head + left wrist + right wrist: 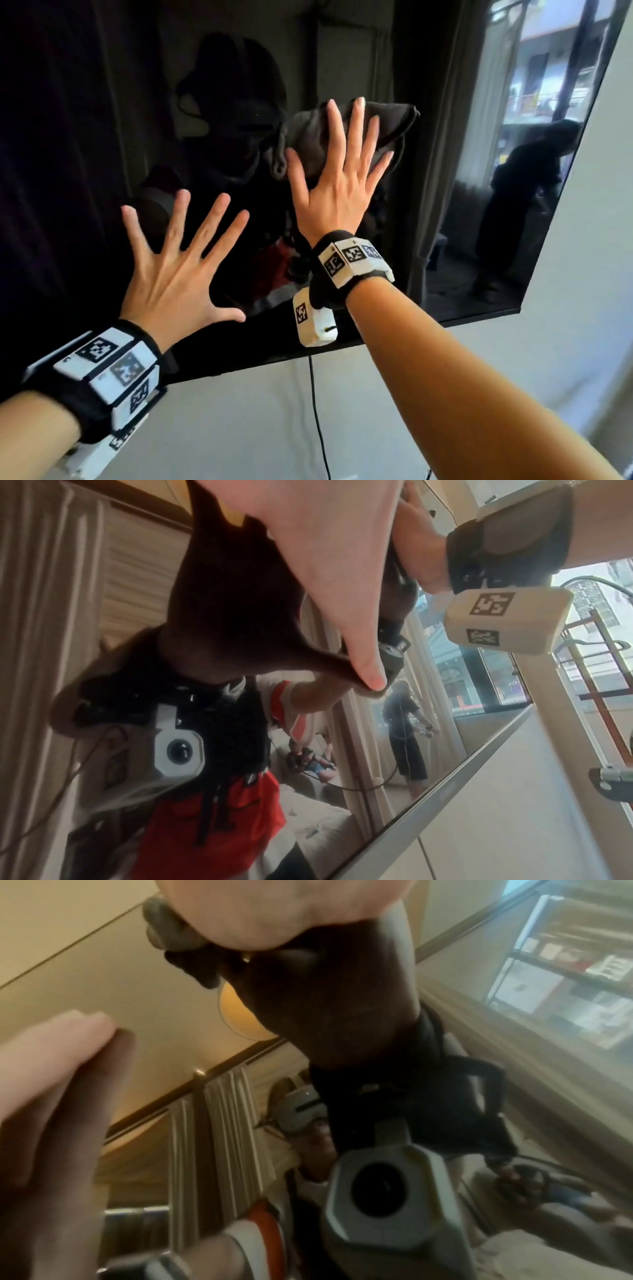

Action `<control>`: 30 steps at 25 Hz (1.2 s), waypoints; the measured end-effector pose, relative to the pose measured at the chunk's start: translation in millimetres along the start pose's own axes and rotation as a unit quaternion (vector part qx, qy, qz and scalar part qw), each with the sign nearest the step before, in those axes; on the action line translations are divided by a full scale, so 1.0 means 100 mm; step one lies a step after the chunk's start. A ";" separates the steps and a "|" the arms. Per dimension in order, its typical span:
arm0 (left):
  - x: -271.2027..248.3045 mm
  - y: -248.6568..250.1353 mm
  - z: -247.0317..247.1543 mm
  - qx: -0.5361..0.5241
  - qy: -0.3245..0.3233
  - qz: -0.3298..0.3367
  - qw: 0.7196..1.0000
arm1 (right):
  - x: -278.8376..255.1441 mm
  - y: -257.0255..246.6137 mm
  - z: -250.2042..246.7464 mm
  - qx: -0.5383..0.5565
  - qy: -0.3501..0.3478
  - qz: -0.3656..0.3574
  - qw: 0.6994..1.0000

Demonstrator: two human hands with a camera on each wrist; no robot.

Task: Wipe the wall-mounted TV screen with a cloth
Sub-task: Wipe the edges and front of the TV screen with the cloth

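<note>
The person's left forearm is reaching in at the bottom of the head view, wearing a black wrist strap (99,380) with white tagged blocks, and the left hand (178,274) is lying flat against the TV screen (85,137), fingers straight and fanned wide, holding nothing. In the left wrist view the thumb (368,669) of that hand is touching the glass, meeting its own reflection. Just to the right and higher, the right hand (337,178) is pressing a dark grey cloth (394,123) against the screen with straight, spread fingers; the cloth is bunching out beyond the fingertips and past the thumb side, roughly at the middle of the visible panel. In the right wrist view a fold of that cloth (171,926) is showing beside the heel of the palm. The right wrist is carrying a similar strap with a white camera block (313,320) hanging below it. The black glass is reflecting curtains, a window and a standing figure. Below the TV's lower edge, a thin black cable (317,411) is hanging down the white wall (565,308).
</note>
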State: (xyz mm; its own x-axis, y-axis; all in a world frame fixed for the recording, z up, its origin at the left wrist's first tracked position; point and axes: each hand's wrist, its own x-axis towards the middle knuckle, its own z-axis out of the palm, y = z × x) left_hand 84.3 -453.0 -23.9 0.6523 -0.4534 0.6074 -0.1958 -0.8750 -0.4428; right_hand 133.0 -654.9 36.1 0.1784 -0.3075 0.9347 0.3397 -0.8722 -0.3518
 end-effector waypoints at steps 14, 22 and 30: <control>-0.02 0.04 -0.02 0.015 -0.001 -0.011 1.000 | 0.09 -0.16 -0.05 0.041 -0.028 0.003 0.999; -0.04 -0.07 0.03 0.001 0.023 0.003 1.000 | -2.02 0.52 -0.16 -0.029 -0.150 -0.047 0.987; -0.33 -0.85 0.00 -0.013 0.032 -0.063 0.997 | -0.23 -0.78 0.22 0.039 -0.023 -0.005 0.999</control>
State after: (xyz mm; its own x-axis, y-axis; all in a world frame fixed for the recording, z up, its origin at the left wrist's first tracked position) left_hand 79.4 -363.8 -6.4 0.6256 -0.3488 0.6978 -0.1355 -0.9295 -0.3431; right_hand 122.7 -570.9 40.9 0.2170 -0.2798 0.9352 0.4128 -0.8419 -0.3477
